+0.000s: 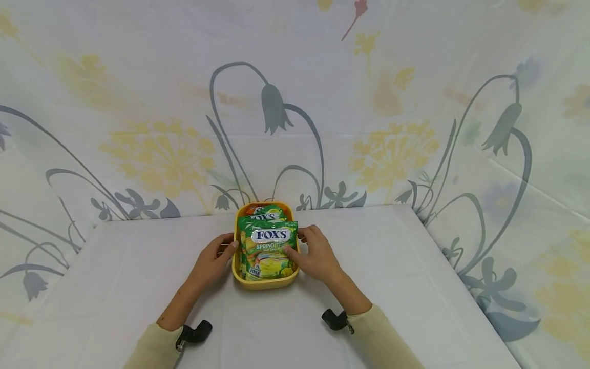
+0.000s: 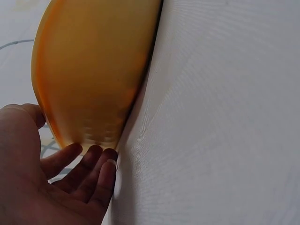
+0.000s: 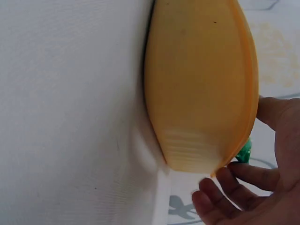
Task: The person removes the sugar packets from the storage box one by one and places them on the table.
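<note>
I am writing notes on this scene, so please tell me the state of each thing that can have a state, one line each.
Yellow tray: flat on the table, filled with candy bags.
Front candy bag: sealed, lying on top of the others, label up.
Left hand: fingers against the tray's left wall, gripping nothing.
Right hand: thumb on the front candy bag, fingers at the tray's right rim.

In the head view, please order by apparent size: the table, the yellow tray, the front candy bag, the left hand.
1. table
2. yellow tray
3. front candy bag and left hand look alike, so I leave them unranked.
</note>
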The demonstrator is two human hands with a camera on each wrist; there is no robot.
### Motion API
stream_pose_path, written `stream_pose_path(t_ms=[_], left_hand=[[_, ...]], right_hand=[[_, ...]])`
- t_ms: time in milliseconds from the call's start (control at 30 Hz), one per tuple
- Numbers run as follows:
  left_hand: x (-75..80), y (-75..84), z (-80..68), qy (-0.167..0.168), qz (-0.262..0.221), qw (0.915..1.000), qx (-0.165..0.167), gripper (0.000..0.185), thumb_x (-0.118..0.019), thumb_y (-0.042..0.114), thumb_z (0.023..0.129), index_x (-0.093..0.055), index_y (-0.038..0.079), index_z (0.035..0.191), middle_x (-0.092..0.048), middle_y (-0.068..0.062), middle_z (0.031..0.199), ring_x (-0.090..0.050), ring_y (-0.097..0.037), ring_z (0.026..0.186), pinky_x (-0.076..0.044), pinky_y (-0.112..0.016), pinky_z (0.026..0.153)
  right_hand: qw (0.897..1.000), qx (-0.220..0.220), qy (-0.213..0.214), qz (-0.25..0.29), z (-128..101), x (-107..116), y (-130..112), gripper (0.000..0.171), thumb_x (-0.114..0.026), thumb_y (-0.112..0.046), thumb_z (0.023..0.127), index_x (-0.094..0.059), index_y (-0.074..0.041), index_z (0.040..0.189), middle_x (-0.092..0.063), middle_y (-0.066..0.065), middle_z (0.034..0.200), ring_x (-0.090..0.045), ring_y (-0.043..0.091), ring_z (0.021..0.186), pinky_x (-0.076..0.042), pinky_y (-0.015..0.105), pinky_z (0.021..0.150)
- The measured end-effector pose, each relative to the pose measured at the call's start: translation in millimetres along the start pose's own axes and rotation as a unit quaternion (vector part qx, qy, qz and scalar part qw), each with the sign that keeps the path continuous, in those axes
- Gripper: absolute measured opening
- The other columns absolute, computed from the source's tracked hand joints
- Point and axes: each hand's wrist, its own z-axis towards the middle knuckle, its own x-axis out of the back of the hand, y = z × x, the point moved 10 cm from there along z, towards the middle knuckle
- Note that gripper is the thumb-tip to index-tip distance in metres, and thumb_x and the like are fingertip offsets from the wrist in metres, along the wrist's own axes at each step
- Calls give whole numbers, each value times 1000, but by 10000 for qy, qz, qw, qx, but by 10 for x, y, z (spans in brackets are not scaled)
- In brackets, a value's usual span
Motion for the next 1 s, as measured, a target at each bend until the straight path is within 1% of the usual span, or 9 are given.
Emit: stream_pose_path(t_ms=[100,200,300,500,633,700,800,900,1000], left_hand=[[-5,-11,8,-5,-10,10000,25,59,-48,43,114,-46,3,157,-54,-20,154,-56,-38,138,-45,-54,118],[-2,-9,8,8,-31,10000,10,58,-49,42,114,-47,3,156,-54,-20,154,-56,-38,138,-45,-54,118],[2,-3,5,13,-48,10000,-25,57,-49,41,114,-47,3,156,-55,-20,153,-57,-39,137,-45,-55,118],[-1,4,-1,-5,-53,10000,-77,57,-49,40,114,-48,3,156,-55,-20,154,-57,-38,137,-45,-55,118],[-5,-2,-2,-10,-43,10000,-76,57,-49,41,114,-48,3,156,-54,-20,154,-57,-38,138,-45,-55,118],[-8,-5,-2,-18,-40,10000,-68,57,-49,41,114,-48,3,156,-54,-20,155,-57,-38,138,-45,-55,118],[-9,-3,-2,-25,-43,10000,-64,56,-49,40,114,-47,2,156,-54,-21,154,-56,-38,138,-45,-55,118],[1,12,-7,-14,-39,10000,-90,56,-49,40,114,-47,2,156,-55,-21,154,-57,-39,138,-45,-55,118],[9,32,-18,-6,-22,9999,-137,57,-48,40,114,-47,1,156,-55,-21,152,-57,-39,137,-45,-56,118]], right_hand=[[9998,84,144,143,-8,19,-32,52,-80,-35,96,-64,-1,132,-57,13,127,-59,29,115,-56,45,100],[9991,145,257,306,-16,40,-68,51,-82,-34,95,-63,-2,130,-59,11,125,-59,28,112,-56,45,97],[9987,111,225,447,-22,28,-83,54,-84,-34,93,-61,-5,133,-62,8,121,-57,26,108,-56,45,94],[9995,-35,26,324,-42,-26,-84,64,-85,-37,91,-56,-8,140,-68,5,111,-58,29,106,-52,41,88],[9995,-164,-239,146,-68,-74,-86,68,-87,-44,88,-61,-3,136,-62,6,109,-58,26,108,-52,39,88],[9989,-216,-400,81,-82,-99,-95,69,-88,-47,86,-65,-2,133,-58,5,108,-56,24,105,-52,37,85],[9982,-193,-569,10,-94,-124,-113,70,-88,-51,84,-67,-3,131,-56,3,106,-52,19,99,-50,33,80],[9978,-143,-650,-52,-103,-130,-130,70,-88,-51,84,-67,-4,131,-55,2,104,-49,17,95,-49,31,76],[9973,-107,-714,-131,-110,-125,-148,67,-88,-46,86,-67,-3,132,-54,1,103,-48,16,94,-49,30,77]])
